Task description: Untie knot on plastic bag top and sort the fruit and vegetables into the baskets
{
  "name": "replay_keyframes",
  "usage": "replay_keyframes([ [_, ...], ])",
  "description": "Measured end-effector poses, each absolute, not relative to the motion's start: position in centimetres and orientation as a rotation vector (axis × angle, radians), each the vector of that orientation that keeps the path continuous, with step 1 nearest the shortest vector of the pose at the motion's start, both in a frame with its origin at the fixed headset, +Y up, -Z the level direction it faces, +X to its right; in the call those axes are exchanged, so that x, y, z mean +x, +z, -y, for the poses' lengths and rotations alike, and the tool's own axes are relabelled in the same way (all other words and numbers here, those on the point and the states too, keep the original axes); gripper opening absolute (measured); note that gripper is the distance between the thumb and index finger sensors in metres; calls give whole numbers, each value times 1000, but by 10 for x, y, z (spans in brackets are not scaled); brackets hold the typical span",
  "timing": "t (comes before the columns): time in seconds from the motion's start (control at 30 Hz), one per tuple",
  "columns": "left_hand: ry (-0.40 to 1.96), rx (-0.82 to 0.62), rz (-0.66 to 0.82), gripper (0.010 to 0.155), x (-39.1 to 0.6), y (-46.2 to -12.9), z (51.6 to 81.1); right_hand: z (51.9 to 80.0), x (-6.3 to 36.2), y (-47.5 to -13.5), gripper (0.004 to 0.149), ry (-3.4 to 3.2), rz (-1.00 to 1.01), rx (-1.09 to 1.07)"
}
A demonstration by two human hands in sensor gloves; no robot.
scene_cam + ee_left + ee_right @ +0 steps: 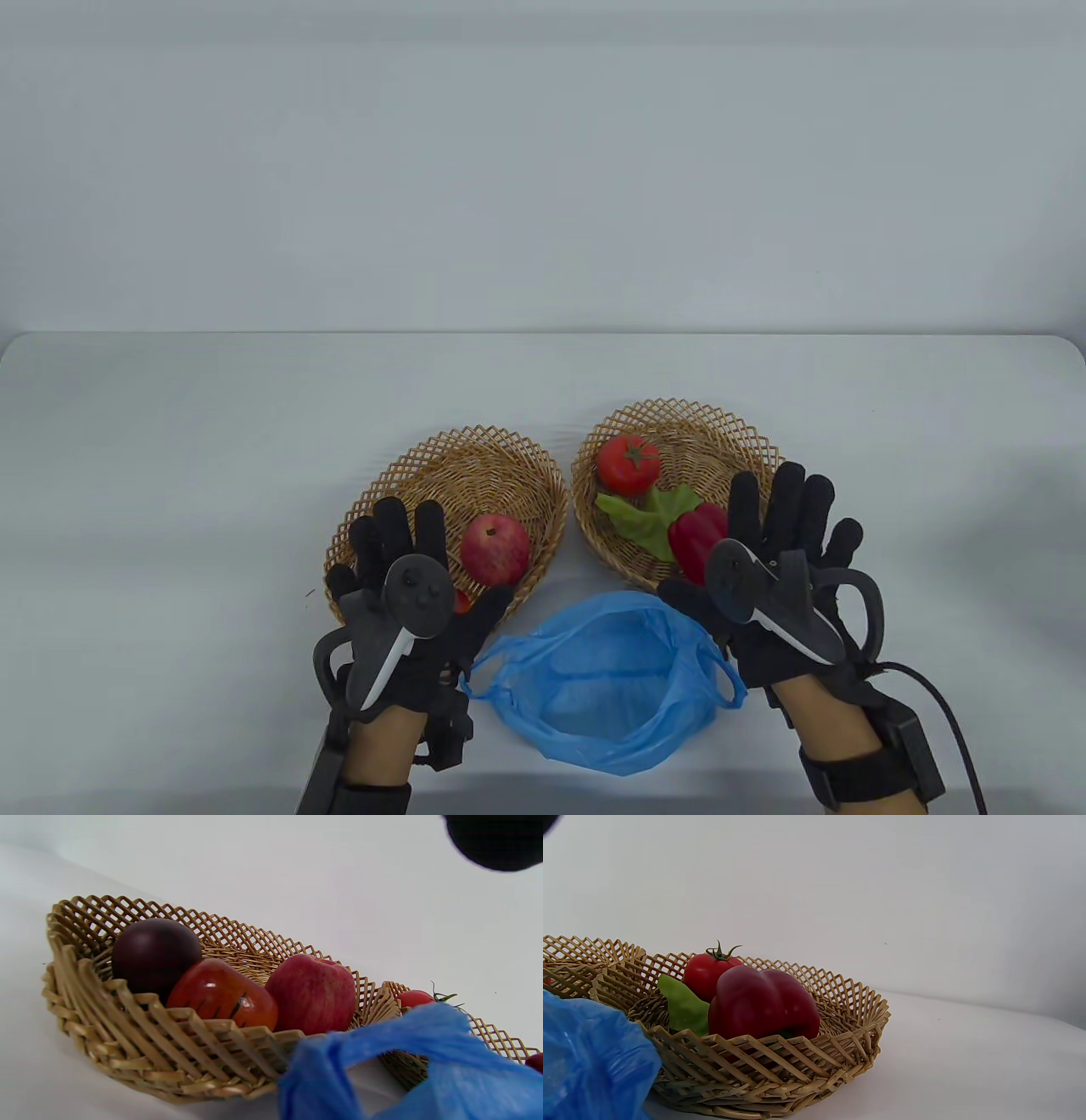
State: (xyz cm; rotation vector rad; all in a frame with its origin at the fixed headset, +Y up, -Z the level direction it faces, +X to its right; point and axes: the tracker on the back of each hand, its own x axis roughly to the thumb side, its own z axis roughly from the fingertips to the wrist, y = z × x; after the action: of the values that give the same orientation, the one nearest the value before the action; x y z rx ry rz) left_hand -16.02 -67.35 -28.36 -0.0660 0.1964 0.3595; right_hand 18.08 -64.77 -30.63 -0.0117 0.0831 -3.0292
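Observation:
The blue plastic bag point(607, 679) lies open and flat near the table's front edge, between my hands. The left wicker basket point(488, 463) holds a red apple point(495, 549), a persimmon point(222, 995) and a dark plum point(155, 955). In the right basket point(721, 441) are a tomato point(628, 464), a green leaf point(645, 518) and a red bell pepper point(697, 539). My left hand point(399, 552) hovers over the left basket's near rim, fingers spread and empty. My right hand point(785, 526) hovers over the right basket's near right rim, fingers straight, holding nothing.
The two baskets stand side by side at mid-table, almost touching. A black cable point(950, 722) trails from my right wrist. The white table point(170, 467) reaches back to a pale wall.

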Motion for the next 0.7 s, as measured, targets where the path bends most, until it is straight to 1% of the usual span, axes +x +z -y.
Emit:
replay_keyframes([
  [0.23,354,-115,-218,108,-163,-287,681,651,186,-311,122,-3048,-49,18],
  [0.47,349,-114,-228,108,-163,-287,681,652,187,-312,122,-3052,-9,20],
  [0.7,350,-144,-241,108,-164,-289,685,657,189,-315,122,-3056,34,22],
])
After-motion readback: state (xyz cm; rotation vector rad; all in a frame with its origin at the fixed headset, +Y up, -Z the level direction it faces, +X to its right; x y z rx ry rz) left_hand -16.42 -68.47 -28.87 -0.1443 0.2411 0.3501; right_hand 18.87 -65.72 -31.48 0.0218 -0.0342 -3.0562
